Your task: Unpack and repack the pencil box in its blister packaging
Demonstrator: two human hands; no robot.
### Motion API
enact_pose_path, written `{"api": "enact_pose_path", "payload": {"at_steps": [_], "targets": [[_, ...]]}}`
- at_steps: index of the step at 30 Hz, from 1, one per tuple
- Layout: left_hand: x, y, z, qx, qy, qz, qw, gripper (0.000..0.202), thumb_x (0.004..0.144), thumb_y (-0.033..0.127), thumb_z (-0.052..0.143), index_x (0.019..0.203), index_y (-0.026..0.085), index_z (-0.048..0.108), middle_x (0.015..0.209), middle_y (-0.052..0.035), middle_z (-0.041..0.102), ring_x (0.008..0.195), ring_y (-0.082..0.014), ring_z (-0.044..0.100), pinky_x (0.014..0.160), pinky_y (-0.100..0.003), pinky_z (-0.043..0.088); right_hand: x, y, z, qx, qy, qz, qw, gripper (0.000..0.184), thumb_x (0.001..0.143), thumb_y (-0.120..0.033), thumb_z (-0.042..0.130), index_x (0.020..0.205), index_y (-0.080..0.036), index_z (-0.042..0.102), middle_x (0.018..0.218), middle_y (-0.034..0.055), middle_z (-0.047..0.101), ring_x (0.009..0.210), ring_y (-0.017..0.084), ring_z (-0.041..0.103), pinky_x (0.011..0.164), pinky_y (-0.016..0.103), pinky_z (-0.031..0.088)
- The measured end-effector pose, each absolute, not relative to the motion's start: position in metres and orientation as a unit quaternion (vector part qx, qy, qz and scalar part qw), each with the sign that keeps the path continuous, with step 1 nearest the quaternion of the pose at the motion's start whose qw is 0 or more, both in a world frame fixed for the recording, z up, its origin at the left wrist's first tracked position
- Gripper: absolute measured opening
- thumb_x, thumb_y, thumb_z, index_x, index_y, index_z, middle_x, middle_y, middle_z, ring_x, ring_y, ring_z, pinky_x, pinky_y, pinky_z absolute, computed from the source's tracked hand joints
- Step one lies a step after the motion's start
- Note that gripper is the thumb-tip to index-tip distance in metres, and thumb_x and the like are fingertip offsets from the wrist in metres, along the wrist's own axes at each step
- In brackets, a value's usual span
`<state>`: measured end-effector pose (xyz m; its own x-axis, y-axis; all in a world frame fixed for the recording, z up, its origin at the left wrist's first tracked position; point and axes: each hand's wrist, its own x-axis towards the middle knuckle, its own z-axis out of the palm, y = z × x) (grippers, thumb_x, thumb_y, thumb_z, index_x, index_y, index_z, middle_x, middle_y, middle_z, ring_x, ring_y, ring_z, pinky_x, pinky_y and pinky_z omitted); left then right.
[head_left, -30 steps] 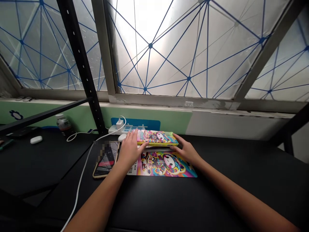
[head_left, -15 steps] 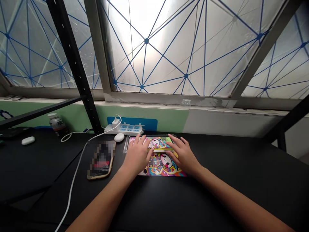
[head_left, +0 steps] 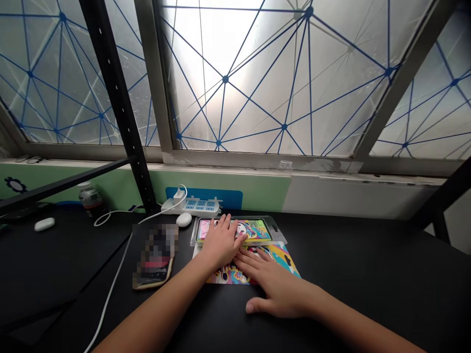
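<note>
A colourful pencil box (head_left: 253, 229) lies in a clear plastic tray (head_left: 278, 234) at the back of the black desk (head_left: 368, 284). In front of it lies a bright printed card (head_left: 283, 256) with a cartoon face. My left hand (head_left: 220, 242) rests flat across the box's left end and the card, fingers spread. My right hand (head_left: 274, 283) lies flat on the card and the desk in front of it, fingers stretched out toward the left hand.
A phone (head_left: 154, 256) lies left of the card with a white cable (head_left: 114, 274) running beside it. A white power strip (head_left: 191, 206), a small white case (head_left: 183, 219), a bottle (head_left: 90, 197) and white earbuds case (head_left: 44, 224) sit along the back. A black rack post (head_left: 117, 108) stands at left.
The box, held up in both hands a second ago, now lies flat in its tray. My right hand slid back toward me onto the card; my left stayed on the box.
</note>
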<state>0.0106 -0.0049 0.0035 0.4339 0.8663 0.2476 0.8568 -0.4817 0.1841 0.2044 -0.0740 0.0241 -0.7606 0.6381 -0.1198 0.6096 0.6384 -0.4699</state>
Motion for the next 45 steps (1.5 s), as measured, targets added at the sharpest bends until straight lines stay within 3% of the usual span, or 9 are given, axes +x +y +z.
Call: {"api": "enact_pose_path", "payload": {"at_steps": [4, 9, 12, 14, 17, 22, 28, 38, 45], "targets": [[0.002, -0.003, 0.006, 0.85, 0.506, 0.144, 0.023, 0.064, 0.102, 0.06, 0.024, 0.147, 0.02, 0.046, 0.158, -0.0143, 0.036, 0.148, -0.0319, 0.028, 0.116, -0.061, 0.023, 0.209, -0.075, 0.037, -0.355, -0.89, 0.284, 0.031, 0.087, 0.083, -0.072, 0.059, 0.155, -0.031, 0.032, 0.162, 0.0067, 0.028, 0.149, 0.038, 0.021, 0.121, 0.059, 0.006], [-0.01, 0.002, 0.007, 0.845, 0.517, 0.14, 0.018, 0.062, 0.101, 0.06, 0.025, 0.144, 0.023, 0.048, 0.158, -0.0121, 0.038, 0.148, -0.0314, 0.029, 0.116, -0.06, 0.025, 0.212, -0.077, 0.043, -0.349, -0.895, 0.272, 0.056, 0.074, 0.083, -0.067, 0.064, 0.144, -0.026, 0.054, 0.153, 0.0087, 0.045, 0.142, 0.035, 0.039, 0.12, 0.048, 0.022], [-0.012, 0.006, 0.007, 0.835, 0.531, 0.143, 0.011, 0.06, 0.101, 0.06, 0.028, 0.143, 0.023, 0.049, 0.157, -0.0118, 0.04, 0.147, -0.032, 0.03, 0.116, -0.06, 0.025, 0.216, -0.075, 0.041, -0.336, -0.901, 0.259, 0.087, 0.05, 0.087, -0.061, 0.063, 0.122, -0.026, 0.071, 0.137, 0.007, 0.064, 0.129, 0.031, 0.054, 0.11, 0.04, 0.037], [-0.012, 0.008, 0.007, 0.833, 0.535, 0.144, 0.009, 0.06, 0.102, 0.059, 0.027, 0.143, 0.023, 0.049, 0.157, -0.0124, 0.04, 0.147, -0.0321, 0.03, 0.115, -0.06, 0.025, 0.219, -0.072, 0.036, -0.352, -0.902, 0.229, 0.103, 0.04, 0.094, -0.057, 0.055, 0.099, -0.024, 0.078, 0.109, 0.0073, 0.076, 0.106, 0.026, 0.065, 0.094, 0.036, 0.046], [-0.011, 0.009, 0.005, 0.833, 0.534, 0.146, 0.01, 0.062, 0.102, 0.06, 0.024, 0.144, 0.022, 0.048, 0.157, -0.0128, 0.04, 0.148, -0.0317, 0.029, 0.116, -0.06, 0.024, 0.223, -0.064, 0.026, -0.4, -0.898, 0.138, 0.124, 0.046, 0.1, -0.052, 0.047, 0.08, -0.021, 0.074, 0.079, 0.0072, 0.071, 0.081, 0.022, 0.063, 0.079, 0.036, 0.046], [-0.009, 0.009, 0.002, 0.829, 0.537, 0.153, 0.01, 0.063, 0.101, 0.06, 0.026, 0.145, 0.02, 0.048, 0.157, -0.0146, 0.039, 0.148, -0.0335, 0.029, 0.115, -0.062, 0.022, 0.22, -0.059, 0.007, -0.471, -0.866, 0.045, 0.159, 0.037, 0.097, -0.051, 0.054, 0.116, -0.02, 0.062, 0.109, 0.0106, 0.064, 0.1, 0.027, 0.058, 0.086, 0.04, 0.044], [-0.008, 0.008, 0.003, 0.828, 0.54, 0.151, 0.013, 0.059, 0.102, 0.056, 0.027, 0.145, 0.021, 0.048, 0.157, -0.0139, 0.038, 0.148, -0.033, 0.029, 0.115, -0.062, 0.023, 0.209, -0.063, 0.0, -0.526, -0.838, 0.015, 0.144, 0.029, 0.097, -0.049, 0.052, 0.092, -0.021, 0.055, 0.097, 0.0091, 0.061, 0.089, 0.027, 0.055, 0.078, 0.039, 0.042], [-0.012, 0.008, 0.014, 0.833, 0.53, 0.15, 0.053, 0.055, 0.102, 0.056, 0.027, 0.137, 0.025, 0.057, 0.154, -0.0121, 0.044, 0.147, -0.0301, 0.032, 0.115, -0.061, 0.026, 0.225, -0.067, 0.022, -0.516, -0.841, 0.108, 0.125, 0.028, 0.096, -0.051, 0.049, 0.09, -0.023, 0.051, 0.074, 0.0011, 0.064, 0.064, 0.018, 0.055, 0.059, 0.029, 0.031], [-0.01, -0.006, 0.015, 0.846, 0.504, 0.16, 0.068, 0.044, 0.102, 0.051, 0.037, 0.128, 0.026, 0.063, 0.151, -0.0095, 0.049, 0.144, -0.0286, 0.037, 0.115, -0.058, 0.028, 0.298, -0.026, 0.043, -0.572, -0.782, 0.224, 0.107, 0.056, 0.09, -0.068, 0.044, 0.062, -0.021, 0.052, 0.06, -0.0011, 0.053, 0.057, 0.014, 0.042, 0.052, 0.029, 0.029]]}}
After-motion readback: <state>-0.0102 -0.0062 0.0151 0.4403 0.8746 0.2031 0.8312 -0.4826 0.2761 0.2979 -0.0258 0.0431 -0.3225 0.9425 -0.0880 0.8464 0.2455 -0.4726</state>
